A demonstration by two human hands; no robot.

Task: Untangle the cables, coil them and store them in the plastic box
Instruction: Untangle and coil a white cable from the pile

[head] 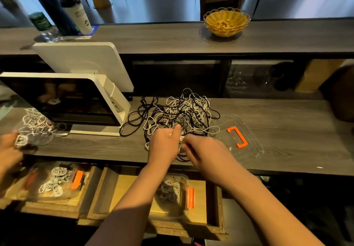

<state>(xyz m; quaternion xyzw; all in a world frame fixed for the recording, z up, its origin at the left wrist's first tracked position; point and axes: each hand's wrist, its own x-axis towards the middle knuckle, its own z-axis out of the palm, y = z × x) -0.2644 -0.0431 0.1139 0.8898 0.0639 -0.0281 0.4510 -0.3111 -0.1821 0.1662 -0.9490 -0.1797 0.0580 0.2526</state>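
1. Grey wood-grain counter (pixel 287 131), lower tier of a two-level bar; dim room beyond.
2. Left hand (pixel 164 144) at the near edge of the cable tangle (pixel 180 115), fingers curled onto a white strand; appears to pinch it, though the contact point is partly hidden.
3. Right hand (pixel 205 150) just beside the left, fingers curled toward the same white strand; likely pinching it, not fully visible.
4. Tangle: thin white and black cables, heavily interlaced, lying mid-counter between a white screen stand (pixel 107 100) and a clear lid (pixel 239 140) with an orange handle.
5. Handling, as judged: light, limp, no stiffness; strands likely to snag and drag neighbours when pulled. Best taken near a free end or plug and drawn out slowly, with the other hand pinning the heap.
6. Plastic box (pixel 172 190) with orange latch sitting in an open drawer below the counter edge, already holding several white coils.
7. Second box (pixel 57 182) of coils in the drawer to the left.
8. Another person's hand (pixel 9 146) at far left, holding a small white coil.
9. Yellow wicker basket (pixel 227 22) on the upper tier; bottles at far left.
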